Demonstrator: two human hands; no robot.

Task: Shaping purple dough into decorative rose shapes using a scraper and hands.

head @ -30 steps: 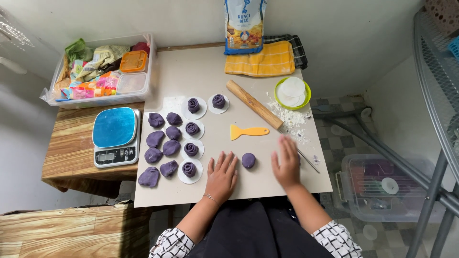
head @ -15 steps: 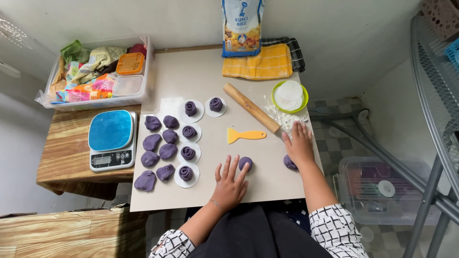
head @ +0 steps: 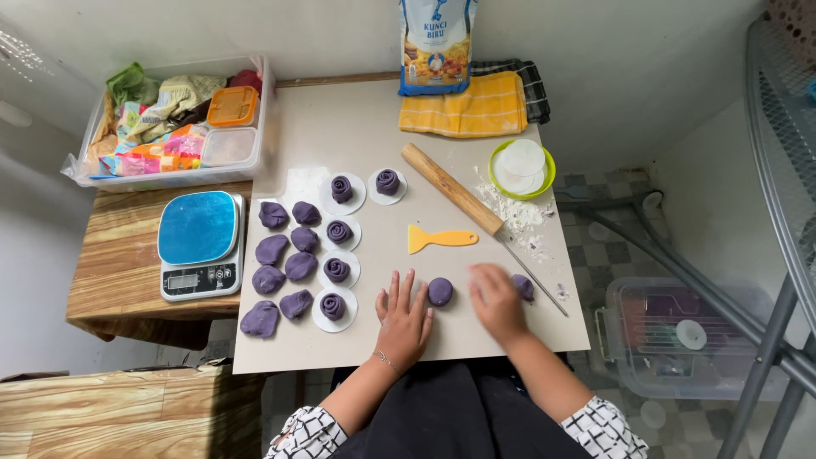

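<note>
On the pale counter [head: 365, 136], the left hand [head: 406, 319] lies flat with its fingers spread wide and holds nothing; its fingertips sit just beside a round purple dough ball [head: 439, 291]. The right hand [head: 497, 299] is just to the right of that ball, blurred, so I cannot tell whether its fingers are wide or curled. A second purple dough piece [head: 524, 286] lies just beyond the right hand, partly covered by it.

Judging from how things lie, the work looks well under way. Left of the dough ball, five rolled purple dough roses [head: 337, 270] already sit on white paper rounds, and further left again a cluster of plain purple dough lumps [head: 270, 249] is not yet shaped. More white rounds wait in a green bowl [head: 521, 170], up and right of the ball. A yellow scraper [head: 439, 239] lies just above the ball, with a wooden rolling pin [head: 452, 189] and a dusting of flour beyond it. A blue kitchen scale [head: 201, 245] stands on a wooden side table, well left of the ball.

A thin rod right of the ball is hard to identify. The right hand hides what it touches, and the person's lap is cut off below.
</note>
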